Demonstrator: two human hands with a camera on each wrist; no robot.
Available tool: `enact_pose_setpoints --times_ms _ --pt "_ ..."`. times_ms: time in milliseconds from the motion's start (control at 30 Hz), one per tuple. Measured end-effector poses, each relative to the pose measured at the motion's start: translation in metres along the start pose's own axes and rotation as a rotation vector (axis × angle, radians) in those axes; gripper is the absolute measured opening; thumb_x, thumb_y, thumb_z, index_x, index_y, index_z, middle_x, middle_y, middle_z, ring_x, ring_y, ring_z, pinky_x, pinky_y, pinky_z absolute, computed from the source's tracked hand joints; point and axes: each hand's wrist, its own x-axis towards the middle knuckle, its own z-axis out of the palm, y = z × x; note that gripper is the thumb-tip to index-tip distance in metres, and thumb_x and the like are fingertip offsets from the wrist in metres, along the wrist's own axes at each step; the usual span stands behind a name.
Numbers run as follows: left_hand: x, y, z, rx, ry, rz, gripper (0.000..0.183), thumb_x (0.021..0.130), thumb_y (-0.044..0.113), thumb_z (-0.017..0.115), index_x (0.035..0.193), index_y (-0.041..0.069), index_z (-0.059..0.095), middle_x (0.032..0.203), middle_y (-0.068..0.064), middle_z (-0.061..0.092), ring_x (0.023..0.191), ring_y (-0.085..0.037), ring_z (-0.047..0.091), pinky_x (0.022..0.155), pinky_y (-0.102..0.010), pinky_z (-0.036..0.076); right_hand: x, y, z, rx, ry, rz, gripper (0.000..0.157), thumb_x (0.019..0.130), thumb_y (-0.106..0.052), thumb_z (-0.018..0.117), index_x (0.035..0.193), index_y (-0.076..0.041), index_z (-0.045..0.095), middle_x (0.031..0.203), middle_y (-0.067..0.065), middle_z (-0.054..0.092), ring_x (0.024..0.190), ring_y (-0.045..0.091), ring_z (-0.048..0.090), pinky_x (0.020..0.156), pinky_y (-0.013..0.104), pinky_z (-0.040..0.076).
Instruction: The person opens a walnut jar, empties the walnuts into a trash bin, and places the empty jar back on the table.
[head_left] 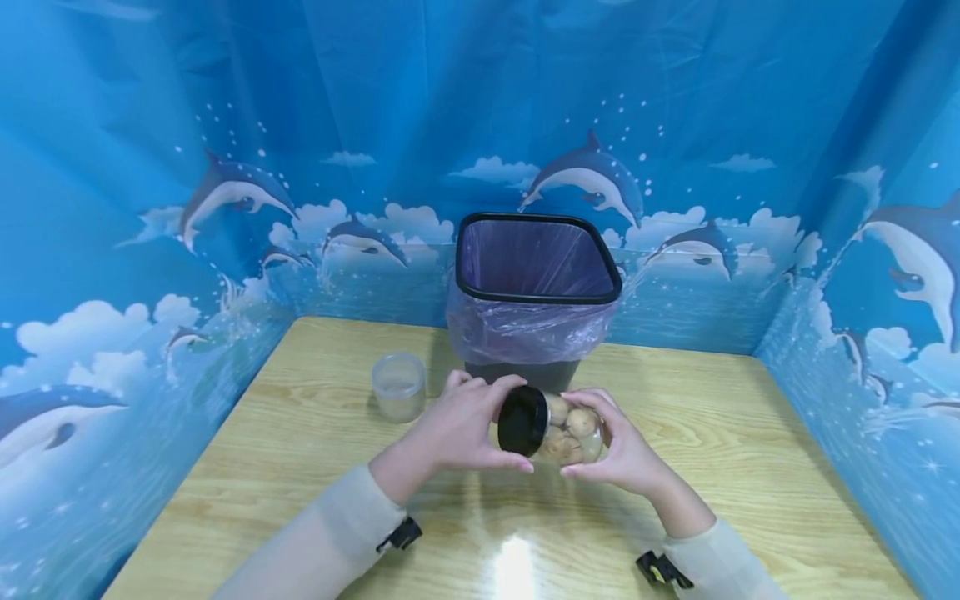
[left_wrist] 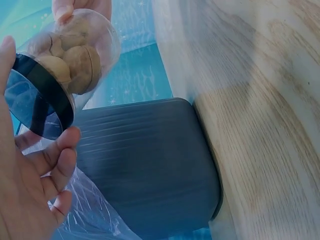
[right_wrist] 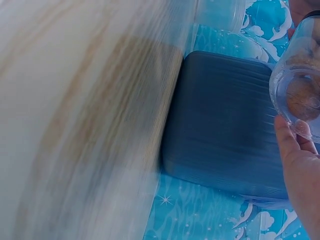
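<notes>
A clear jar [head_left: 594, 452] lies on its side in the air over the table, held between both hands. Brown, round walnuts [left_wrist: 82, 67] fill much of it, and its black lid [head_left: 522, 422] faces left. My left hand [head_left: 456, 427] grips the lid at its rim, thumb on the near side and fingers on the far side. Around the jar's bottom end curl the thumb and fingers of my right hand [head_left: 628, 448]. In the right wrist view, the jar's round base [right_wrist: 300, 102] shows above the fingertips.
Just behind the hands stands a dark trash bin [head_left: 525, 375] with a black rim and a purple plastic liner [head_left: 525, 329]. An open clear plastic container [head_left: 399, 387] sits on the wooden table [head_left: 300, 433], left of the bin. Blue dolphin-print curtains [head_left: 420, 100] enclose the table.
</notes>
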Motion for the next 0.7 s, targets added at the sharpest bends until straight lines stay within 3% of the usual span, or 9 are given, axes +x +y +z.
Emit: enact_pose_setpoints --times_ms 233,400,600,700 --pt "-0.001 0.0016 0.0011 -0.016 0.004 -0.035 0.102 0.056 0.091 0.041 0.13 0.022 0.036 0.065 0.018 0.044 0.059 -0.003 0.043 0.071 -0.035 0.027 0.0012 0.001 0.0012 0.008 -0.003 -0.016 0.085 0.06 0.0 0.084 0.133 0.0 0.04 0.126 0.013 0.039 0.111 0.013 0.044 0.092 0.019 0.04" --pt "-0.002 -0.0007 0.0026 -0.003 -0.002 -0.036 0.109 0.054 0.09 0.045 0.138 0.023 0.031 0.065 0.017 0.046 0.062 -0.004 0.043 0.077 -0.038 0.029 0.0003 0.0007 0.0007 0.005 0.0 -0.004 0.085 0.06 -0.001 0.084 0.133 0.0 0.04 0.126 0.013 0.039 0.112 0.014 0.043 0.092 0.019 0.04" --pt "-0.0033 -0.005 0.0052 0.078 0.016 0.015 0.121 0.053 0.093 0.041 0.149 0.028 0.007 0.103 0.009 0.055 0.092 -0.008 0.049 0.086 -0.042 0.031 -0.0013 0.0009 -0.001 -0.01 0.008 0.006 0.085 0.06 -0.001 0.084 0.133 0.0 0.04 0.126 0.012 0.04 0.113 0.017 0.043 0.094 0.019 0.039" --pt "-0.0027 -0.0054 0.0046 0.082 0.041 0.07 0.12 0.054 0.089 0.048 0.149 0.03 0.002 0.116 0.005 0.052 0.104 -0.01 0.049 0.086 -0.041 0.033 -0.0015 0.0015 -0.0014 -0.013 0.005 0.008 0.085 0.061 -0.002 0.084 0.133 0.0 0.04 0.126 0.012 0.04 0.112 0.02 0.043 0.094 0.02 0.039"
